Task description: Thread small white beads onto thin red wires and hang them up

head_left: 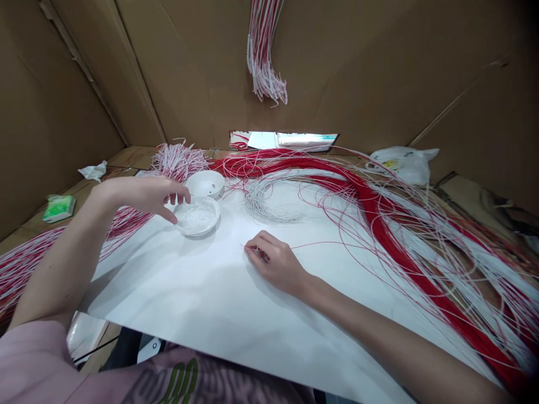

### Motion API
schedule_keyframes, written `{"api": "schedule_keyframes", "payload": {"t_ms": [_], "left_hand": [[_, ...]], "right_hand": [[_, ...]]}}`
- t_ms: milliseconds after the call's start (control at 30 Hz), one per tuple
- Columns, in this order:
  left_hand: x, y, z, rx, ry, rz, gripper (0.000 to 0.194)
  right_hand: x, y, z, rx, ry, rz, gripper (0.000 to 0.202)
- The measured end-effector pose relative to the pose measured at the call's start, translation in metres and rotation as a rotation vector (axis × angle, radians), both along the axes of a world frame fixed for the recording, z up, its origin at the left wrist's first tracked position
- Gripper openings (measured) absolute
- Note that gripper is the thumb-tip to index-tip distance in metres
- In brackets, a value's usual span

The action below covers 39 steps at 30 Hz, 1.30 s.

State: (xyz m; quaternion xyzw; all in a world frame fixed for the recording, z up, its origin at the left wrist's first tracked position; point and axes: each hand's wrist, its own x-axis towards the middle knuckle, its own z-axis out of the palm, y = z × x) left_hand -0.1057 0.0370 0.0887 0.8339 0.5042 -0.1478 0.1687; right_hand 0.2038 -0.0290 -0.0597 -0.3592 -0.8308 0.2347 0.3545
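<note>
My left hand (170, 196) is at the left rim of a white bowl (215, 221) of small whitish, translucent pieces (197, 216). Its thumb and fingers are apart, and nothing shows between them. Over the white work surface, my right hand (272, 257) pinches the end of a thin red cord (324, 243) between thumb and forefinger. A short tip pokes out past the fingertips, while the rest trails right towards a large bundle of red strands (370, 207). Just behind the filled bowl stands a second white bowl (205, 182) with a few dark specks.
Loose white strands (269, 202) lie curled behind my right hand. Red-and-white strands with pale, thickened ends (181, 160) lie at the back left; a similar bunch (267, 73) hangs from the cardboard wall (357, 67). A plastic bag (406, 164) and a green-white packet (59, 208) sit at the sides.
</note>
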Motion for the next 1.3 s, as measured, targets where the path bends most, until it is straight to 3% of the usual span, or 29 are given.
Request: {"api": "schedule_keyframes", "payload": {"t_ms": [433, 900, 1300], "left_hand": [[0.003, 0.006, -0.02, -0.067, -0.072, -0.04, 0.023], [0.01, 0.009, -0.028, -0.113, -0.055, -0.012, 0.025], [0.026, 0.008, -0.035, -0.116, -0.05, -0.032, 0.012]], "right_hand": [[0.0, 0.0, 0.001, 0.005, 0.001, 0.016, 0.016], [0.0, -0.001, 0.002, -0.001, -0.003, 0.013, 0.015], [0.001, 0.0, 0.001, 0.039, 0.005, 0.03, 0.016]]}}
